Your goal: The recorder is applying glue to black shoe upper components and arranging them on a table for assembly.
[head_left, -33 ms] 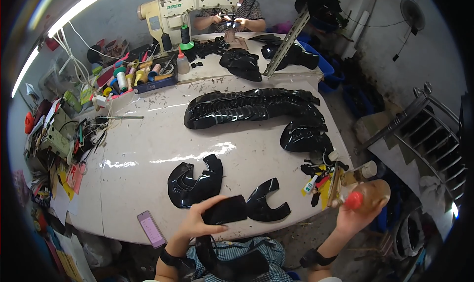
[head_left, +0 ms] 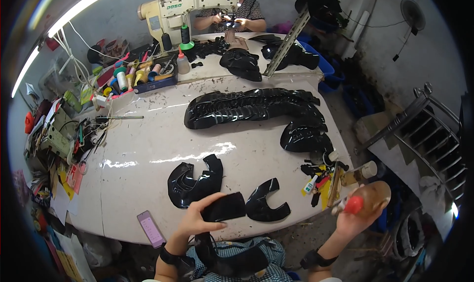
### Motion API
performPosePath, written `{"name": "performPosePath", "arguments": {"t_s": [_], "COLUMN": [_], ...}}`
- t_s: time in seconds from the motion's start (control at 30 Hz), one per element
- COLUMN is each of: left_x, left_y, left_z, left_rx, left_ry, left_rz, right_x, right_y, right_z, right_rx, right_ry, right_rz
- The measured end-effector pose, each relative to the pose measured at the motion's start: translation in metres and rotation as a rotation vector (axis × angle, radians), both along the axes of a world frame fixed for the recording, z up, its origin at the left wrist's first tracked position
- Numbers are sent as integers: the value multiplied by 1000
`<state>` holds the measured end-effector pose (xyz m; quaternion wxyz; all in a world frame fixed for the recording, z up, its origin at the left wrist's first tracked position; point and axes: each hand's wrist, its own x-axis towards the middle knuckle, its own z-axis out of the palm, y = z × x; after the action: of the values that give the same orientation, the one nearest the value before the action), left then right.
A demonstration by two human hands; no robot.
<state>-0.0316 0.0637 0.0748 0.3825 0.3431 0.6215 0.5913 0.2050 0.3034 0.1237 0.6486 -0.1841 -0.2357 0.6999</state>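
Observation:
My left hand (head_left: 197,222) pinches a flat, glossy black piece (head_left: 223,208) between thumb and fingers, above the table's near edge. Another black strip (head_left: 237,264) hangs over the blue checked cloth on my lap. In my right hand (head_left: 356,224), off the table's right corner, is a brownish bottle (head_left: 379,195) with a red cap (head_left: 353,204). Beyond my left hand lie two curved shiny black pieces, a stacked one (head_left: 180,187) and a single C-shaped one (head_left: 261,205).
A long row of overlapping black pieces (head_left: 252,109) crosses the table (head_left: 133,144), with a smaller pile (head_left: 306,136) beside it. A phone (head_left: 150,228) lies at the near left edge. Tools and a small white bottle (head_left: 310,185) crowd the right corner. A person sits behind the sewing machine (head_left: 192,8).
The black piece in my left hand has tilted slightly, its right end a little higher. The bottle in my right hand has shifted a touch. The rest looks the same.

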Motion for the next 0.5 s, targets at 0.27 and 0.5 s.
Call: {"name": "performPosePath", "arguments": {"t_s": [0.27, 0.5], "left_x": [-13, -12], "left_y": [15, 14], "left_z": [-5, 0], "left_rx": [14, -2], "left_ry": [-32, -63], "left_rz": [46, 41], "right_x": [-2, -11], "right_y": [-45, -52], "right_z": [-34, -40], "right_rx": [56, 217], "right_ry": [-18, -191], "right_rz": [604, 739]}}
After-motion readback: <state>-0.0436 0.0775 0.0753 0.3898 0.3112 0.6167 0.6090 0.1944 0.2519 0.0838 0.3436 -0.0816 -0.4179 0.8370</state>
